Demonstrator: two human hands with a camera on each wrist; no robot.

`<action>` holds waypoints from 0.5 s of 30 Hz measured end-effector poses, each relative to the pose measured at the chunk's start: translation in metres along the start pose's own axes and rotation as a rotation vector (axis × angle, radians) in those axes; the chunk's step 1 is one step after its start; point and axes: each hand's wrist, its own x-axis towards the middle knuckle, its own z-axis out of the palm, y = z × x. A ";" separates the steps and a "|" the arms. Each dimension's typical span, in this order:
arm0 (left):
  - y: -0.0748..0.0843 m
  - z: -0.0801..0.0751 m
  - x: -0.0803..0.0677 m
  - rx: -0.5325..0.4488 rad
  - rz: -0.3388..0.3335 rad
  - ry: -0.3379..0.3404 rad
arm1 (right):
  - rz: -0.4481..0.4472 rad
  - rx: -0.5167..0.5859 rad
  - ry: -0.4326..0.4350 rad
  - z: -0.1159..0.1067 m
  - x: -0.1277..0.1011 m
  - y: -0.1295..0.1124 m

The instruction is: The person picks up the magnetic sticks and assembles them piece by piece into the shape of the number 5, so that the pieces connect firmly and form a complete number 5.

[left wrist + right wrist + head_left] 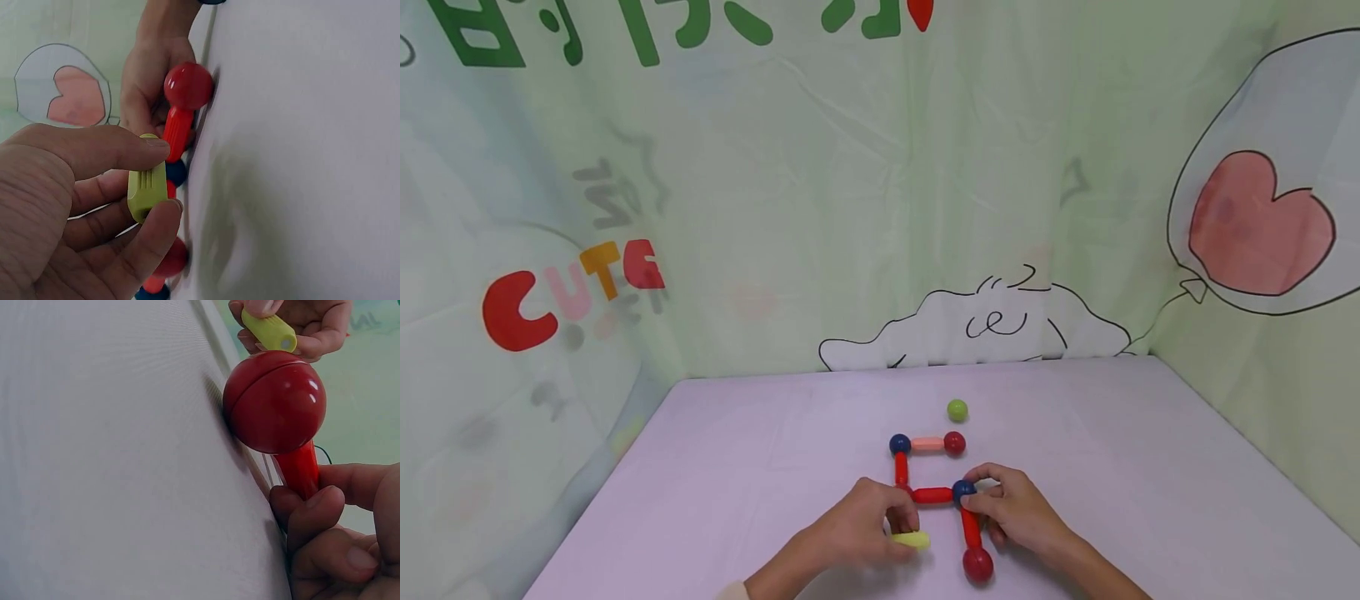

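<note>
My left hand pinches a short yellow magnetic building stick between thumb and fingers, just above the table. The stick's end shows a small grey disc in the right wrist view. With thumb and fingers, my right hand holds the blue ball at a corner of a flat ball-and-stick figure. From that ball a red stick leads toward me to a large red ball, and another red stick runs left to a red ball partly hidden behind my left hand.
The figure continues away from me through a red stick to a second blue ball, then a pink stick and a red ball. A loose green ball lies behind it on the pale table. Printed curtains surround the table.
</note>
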 end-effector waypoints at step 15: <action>0.007 0.023 0.009 -0.053 0.061 -0.070 | -0.033 0.029 -0.049 -0.003 0.000 0.003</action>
